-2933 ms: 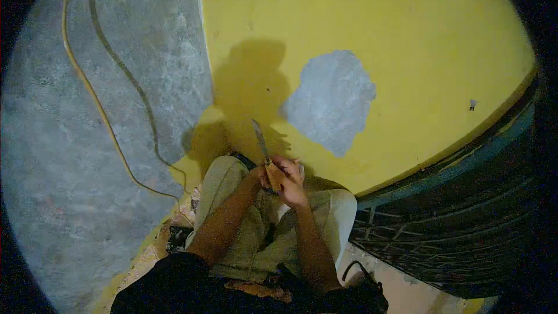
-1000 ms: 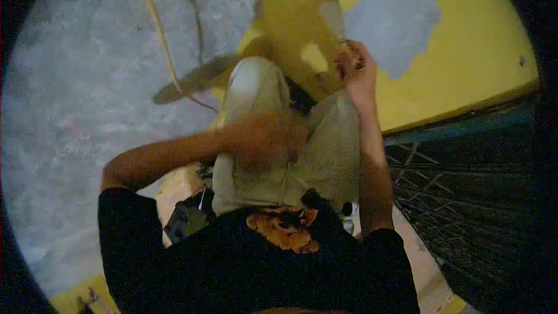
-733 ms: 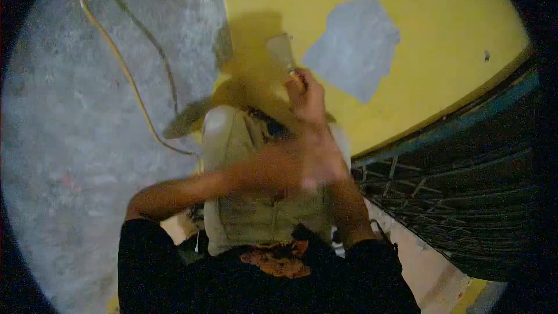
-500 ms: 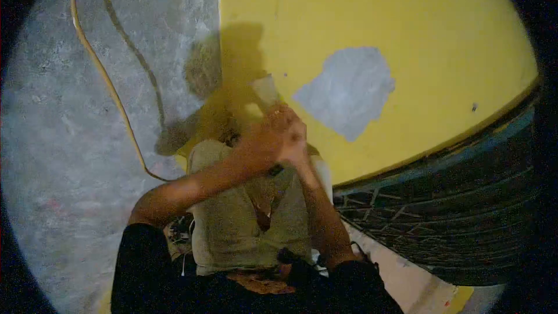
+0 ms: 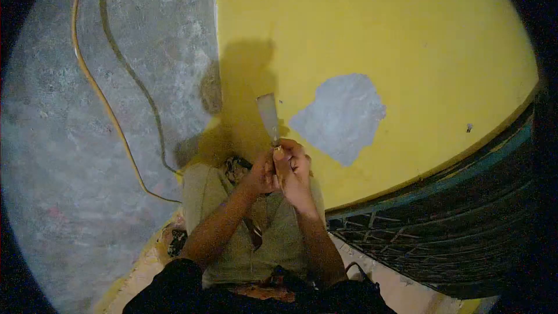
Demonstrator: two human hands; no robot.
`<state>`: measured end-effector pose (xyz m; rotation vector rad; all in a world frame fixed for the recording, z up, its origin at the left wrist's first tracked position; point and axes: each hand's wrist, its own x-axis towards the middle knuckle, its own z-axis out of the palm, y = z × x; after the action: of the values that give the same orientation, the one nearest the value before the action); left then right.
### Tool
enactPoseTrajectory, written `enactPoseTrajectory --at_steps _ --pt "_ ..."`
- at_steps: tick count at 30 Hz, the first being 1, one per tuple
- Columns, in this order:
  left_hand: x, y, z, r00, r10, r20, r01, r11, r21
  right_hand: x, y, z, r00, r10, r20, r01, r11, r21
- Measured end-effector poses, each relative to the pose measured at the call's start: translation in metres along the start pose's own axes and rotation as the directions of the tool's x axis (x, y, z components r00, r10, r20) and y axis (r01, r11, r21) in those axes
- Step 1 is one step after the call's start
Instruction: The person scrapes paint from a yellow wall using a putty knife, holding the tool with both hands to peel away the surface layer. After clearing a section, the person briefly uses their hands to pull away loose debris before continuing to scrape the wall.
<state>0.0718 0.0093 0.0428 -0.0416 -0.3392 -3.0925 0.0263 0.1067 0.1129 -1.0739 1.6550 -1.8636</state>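
Note:
A putty knife [image 5: 268, 111] with a flat, pale metal blade points up in front of my lap, its broad edge toward the wall. My right hand [image 5: 295, 168] is closed around its handle, the thumb lying along it. Pressed against the handle from the other side is my left hand [image 5: 263, 174], its fingers curled in; part of its grip is hidden. Beyond the blade, to the right, an irregular grey patch [image 5: 343, 117] shows in the yellow wall [image 5: 378, 23]. The blade appears apart from the patch.
A grey, mottled wall section [image 5: 157, 17] adjoins the yellow on the left. An orange-yellow cable [image 5: 107, 96] hangs down there, casting a shadow. At the lower right is a dark, curved lattice-like surface [image 5: 430, 238]. A small dark mark [image 5: 469, 128] sits on the yellow wall.
Both hands and the putty knife have come lower in view, and the blade stands more clearly in sight. My left forearm, stretched across and blurred before, is drawn back. The view has shifted slightly.

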Motion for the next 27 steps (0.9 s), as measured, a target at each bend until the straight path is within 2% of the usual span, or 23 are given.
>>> enactPoseTrajectory --at_steps 1,2,3,4,5,7,8,10,11,13,14,16,20,22,23,24,25,26,27 --pt "0.007 -0.008 0.012 1.000 0.003 -0.012 -0.003 1.000 0.005 -0.003 0.004 -0.004 1.000 0.016 0.023 -0.013 0.994 -0.110" --pt "0.023 -0.020 0.026 0.949 -0.112 0.294 0.096 0.993 0.068 -0.008 0.006 -0.008 1.000 0.017 0.024 -0.014 0.995 -0.095" --pt "0.031 -0.028 0.031 0.791 -0.232 0.567 0.175 0.972 0.154 -0.014 0.007 -0.009 0.996 -0.015 0.088 0.013 1.000 0.019" --pt "0.035 -0.032 0.024 0.792 -0.235 0.563 0.174 0.972 0.160 -0.018 0.007 -0.012 0.987 -0.059 0.148 0.040 0.991 0.130" --pt "0.041 -0.040 0.021 0.814 -0.245 0.526 0.151 0.965 0.216 -0.026 0.004 -0.021 0.987 -0.065 0.146 0.046 0.990 0.133" --pt "0.047 -0.040 0.011 0.853 -0.262 0.451 0.117 0.939 0.323 -0.041 -0.024 -0.035 0.983 0.147 0.113 -0.166 0.970 0.177" --pt "0.047 -0.046 0.006 0.872 -0.262 0.415 0.099 0.922 0.374 -0.040 -0.019 -0.045 0.983 0.144 0.111 -0.163 0.971 0.177" --pt "0.047 -0.059 -0.002 0.905 -0.243 0.349 0.059 0.884 0.464 -0.037 -0.004 -0.072 0.969 -0.151 0.194 0.168 0.983 -0.071" --pt "0.057 -0.063 -0.005 0.921 -0.228 0.317 0.040 0.863 0.504 -0.038 0.001 -0.077 0.969 -0.149 0.200 0.167 0.983 -0.079" --pt "0.064 -0.076 -0.016 0.949 -0.195 0.250 0.011 0.808 0.590 -0.037 0.005 -0.083 0.939 -0.300 0.168 0.309 0.950 -0.034" --pt "0.065 -0.075 -0.023 0.960 -0.180 0.216 0.002 0.773 0.634 -0.040 0.006 -0.085 0.938 -0.304 0.168 0.314 0.949 -0.036" --pt "0.066 -0.077 -0.040 0.979 -0.139 0.152 -0.013 0.694 0.719 -0.044 0.009 -0.091 0.991 0.041 0.126 -0.063 0.982 0.176" --pt "0.069 -0.077 -0.076 0.999 -0.042 -0.024 0.042 0.522 0.852 -0.047 0.019 -0.089 0.992 0.038 0.118 -0.055 0.989 0.141" --pt "0.084 -0.049 -0.088 0.995 0.013 -0.099 0.085 0.425 0.901 -0.049 0.010 -0.083 0.995 -0.087 -0.052 0.088 0.996 0.017" --pt "0.081 -0.044 -0.095 0.990 0.046 -0.129 0.103 0.378 0.920 -0.045 0.005 -0.081 0.995 -0.082 -0.052 0.084 0.996 0.019" --pt "0.081 -0.030 -0.043 0.988 0.130 -0.087 -0.028 0.691 0.723 -0.040 -0.001 -0.082 0.985 -0.100 -0.142 0.063 0.968 -0.245" --pt "0.084 -0.017 0.014 0.971 0.225 -0.078 -0.174 0.894 0.414 -0.035 -0.012 -0.080 0.966 -0.138 -0.218 0.013 0.870 -0.493" --pt "0.088 -0.024 0.007 0.971 0.228 -0.078 -0.179 0.899 0.400 -0.032 -0.037 -0.071 0.968 -0.030 -0.248 -0.101 0.861 -0.498" --pt "0.093 -0.033 -0.004 0.973 0.228 0.016 -0.219 0.908 0.356 -0.029 -0.025 -0.067 0.970 -0.032 -0.243 -0.100 0.854 -0.510"
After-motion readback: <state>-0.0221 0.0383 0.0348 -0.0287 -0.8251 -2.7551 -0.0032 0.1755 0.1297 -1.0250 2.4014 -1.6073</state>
